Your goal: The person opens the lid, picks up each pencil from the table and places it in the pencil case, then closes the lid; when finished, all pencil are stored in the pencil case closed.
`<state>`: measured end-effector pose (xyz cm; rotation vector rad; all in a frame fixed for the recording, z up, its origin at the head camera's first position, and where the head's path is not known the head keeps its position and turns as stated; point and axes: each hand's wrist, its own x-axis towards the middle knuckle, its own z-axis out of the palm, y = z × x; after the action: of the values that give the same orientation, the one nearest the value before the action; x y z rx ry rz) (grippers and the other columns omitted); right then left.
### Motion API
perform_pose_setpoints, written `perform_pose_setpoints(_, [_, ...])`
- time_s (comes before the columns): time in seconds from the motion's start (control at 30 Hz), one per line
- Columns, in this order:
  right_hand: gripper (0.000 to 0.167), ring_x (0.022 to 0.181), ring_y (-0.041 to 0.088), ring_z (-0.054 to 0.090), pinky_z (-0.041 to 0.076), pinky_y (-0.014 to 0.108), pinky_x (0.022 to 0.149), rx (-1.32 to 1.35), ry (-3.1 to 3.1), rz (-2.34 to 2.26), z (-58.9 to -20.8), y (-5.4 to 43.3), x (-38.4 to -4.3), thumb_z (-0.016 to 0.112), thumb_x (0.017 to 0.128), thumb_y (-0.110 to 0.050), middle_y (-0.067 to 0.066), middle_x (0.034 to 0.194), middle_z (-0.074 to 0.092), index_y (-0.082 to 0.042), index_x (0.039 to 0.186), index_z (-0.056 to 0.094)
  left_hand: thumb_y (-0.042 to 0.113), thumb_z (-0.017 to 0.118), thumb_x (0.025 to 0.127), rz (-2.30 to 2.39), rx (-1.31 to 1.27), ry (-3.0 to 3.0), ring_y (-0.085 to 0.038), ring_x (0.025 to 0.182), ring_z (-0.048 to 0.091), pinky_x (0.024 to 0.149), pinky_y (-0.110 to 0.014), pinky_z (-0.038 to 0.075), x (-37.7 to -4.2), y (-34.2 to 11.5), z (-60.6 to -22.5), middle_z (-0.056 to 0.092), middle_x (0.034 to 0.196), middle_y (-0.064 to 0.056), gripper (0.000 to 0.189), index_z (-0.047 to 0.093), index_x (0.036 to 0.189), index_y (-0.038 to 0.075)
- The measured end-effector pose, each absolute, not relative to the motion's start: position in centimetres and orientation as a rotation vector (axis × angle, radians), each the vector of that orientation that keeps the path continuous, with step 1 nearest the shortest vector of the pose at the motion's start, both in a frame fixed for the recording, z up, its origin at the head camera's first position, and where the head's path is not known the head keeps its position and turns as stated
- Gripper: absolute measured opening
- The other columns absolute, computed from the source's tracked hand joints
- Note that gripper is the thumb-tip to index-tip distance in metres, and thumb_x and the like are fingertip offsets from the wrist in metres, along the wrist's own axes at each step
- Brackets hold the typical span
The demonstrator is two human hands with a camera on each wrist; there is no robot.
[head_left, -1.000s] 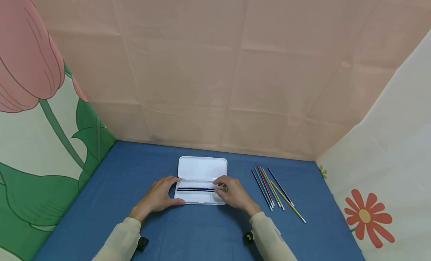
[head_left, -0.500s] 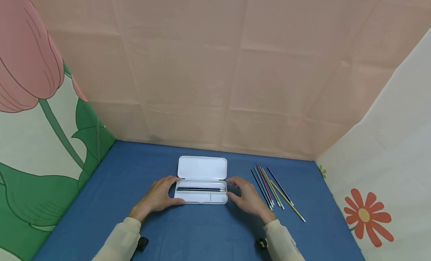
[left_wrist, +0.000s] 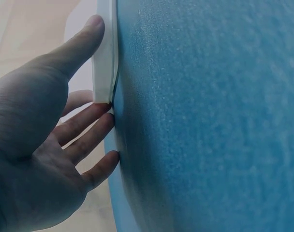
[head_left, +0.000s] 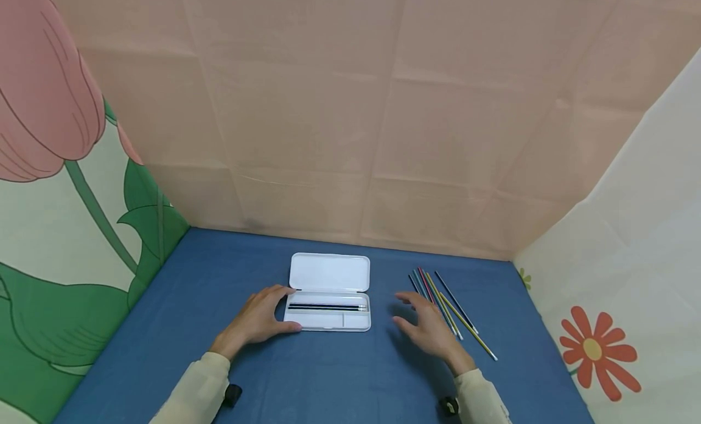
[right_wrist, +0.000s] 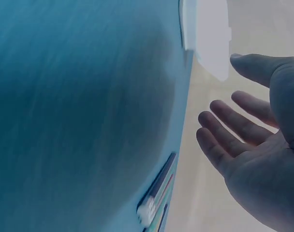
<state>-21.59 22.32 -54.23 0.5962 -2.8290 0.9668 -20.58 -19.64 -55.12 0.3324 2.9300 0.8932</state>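
Observation:
A white pencil case (head_left: 328, 322) lies with its lid (head_left: 330, 272) folded back on the blue table. Two dark pencils (head_left: 323, 306) rest lengthwise in its rear compartment. My left hand (head_left: 257, 317) holds the case's left end, thumb at the front edge and index finger at the back corner. In the left wrist view, the thumb (left_wrist: 84, 46) lies along the case's wall (left_wrist: 104, 58) and the other fingers spread by its end. My right hand (head_left: 429, 330), holding nothing, hovers between the case and the loose pencils (head_left: 446, 308), its fingers loosely bent.
The loose pencils, dark, teal, red and yellow with white ends, lie fanned out on the right; my right hand partly covers them in the head view. Blue cloth (head_left: 328, 375) covers the table. A beige backdrop (head_left: 350, 138) rises behind, with patterned cloth at both sides.
My right hand has let go of a pencil, now lying in the case, and has moved right toward the loose pencils. The left hand stays on the case.

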Motion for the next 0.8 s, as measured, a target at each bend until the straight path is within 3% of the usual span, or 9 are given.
perform_pose_setpoints(0.3, [0.056,0.131,0.037,0.075,0.063,0.059,0.104,0.500,-2.856,0.922,-54.9,25.2,-21.2,0.086,0.102,-0.018,0.015,0.145,0.076,-0.006,0.153,0.067,0.051,0.098,0.087,0.892,0.339,2.933,-0.049,0.148,0.060,0.122,-0.074,0.046,-20.6,-19.7,-55.2,0.063,0.161,-0.023,0.087,0.065,0.155,0.008])
perform_pose_setpoints(0.53, [0.055,0.127,0.038,0.076,0.057,0.067,0.108,0.431,-2.864,0.866,-55.3,27.1,-21.2,0.087,0.101,-0.018,0.017,0.142,0.078,-0.004,0.151,0.068,0.051,0.098,0.087,0.887,0.328,2.932,-0.048,0.149,0.060,0.122,-0.074,0.045,-20.6,-19.6,-55.1,0.063,0.161,-0.022,0.087,0.065,0.155,0.008])
perform_pose_setpoints(0.8, [0.051,0.108,0.026,0.076,0.062,0.048,0.088,0.370,-2.917,0.857,-55.4,28.0,-21.6,0.087,0.101,-0.016,0.016,0.133,0.080,-0.005,0.148,0.070,0.050,0.098,0.087,0.887,0.315,2.926,-0.049,0.150,0.059,0.123,-0.074,0.045,-20.5,-19.5,-55.1,0.062,0.162,-0.023,0.087,0.065,0.155,0.008])
